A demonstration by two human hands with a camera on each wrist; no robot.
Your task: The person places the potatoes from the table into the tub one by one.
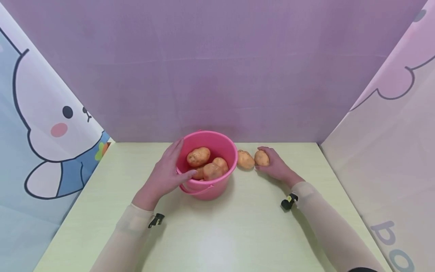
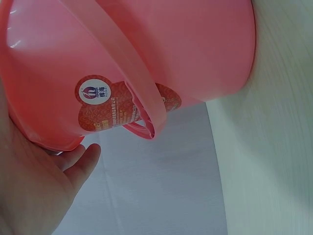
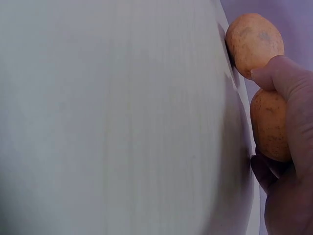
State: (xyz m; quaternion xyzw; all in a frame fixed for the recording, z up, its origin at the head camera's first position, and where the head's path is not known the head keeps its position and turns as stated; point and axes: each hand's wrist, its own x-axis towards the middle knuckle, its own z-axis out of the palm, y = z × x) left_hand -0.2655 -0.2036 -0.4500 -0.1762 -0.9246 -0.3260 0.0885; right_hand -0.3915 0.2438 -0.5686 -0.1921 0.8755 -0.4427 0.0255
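A pink bucket (image 1: 212,192) stands upright on the table with several potatoes (image 1: 198,156) inside. My left hand (image 1: 166,170) holds its left side at the rim, thumb reaching over the edge and fingers along the outside. In the left wrist view the bucket (image 2: 205,49) shows a red label and its hanging handle (image 2: 132,63). To the right of the bucket, my right hand (image 1: 276,166) grips a potato (image 1: 262,158) between thumb and fingers. Another potato (image 1: 245,159) lies between that one and the bucket; in the right wrist view this potato (image 3: 252,41) sits by my thumb tip.
The pale wooden table (image 1: 217,238) meets a purple back wall (image 1: 217,75) just behind the bucket. Printed cloth walls stand on both sides, the left one with a cartoon rabbit (image 1: 51,128).
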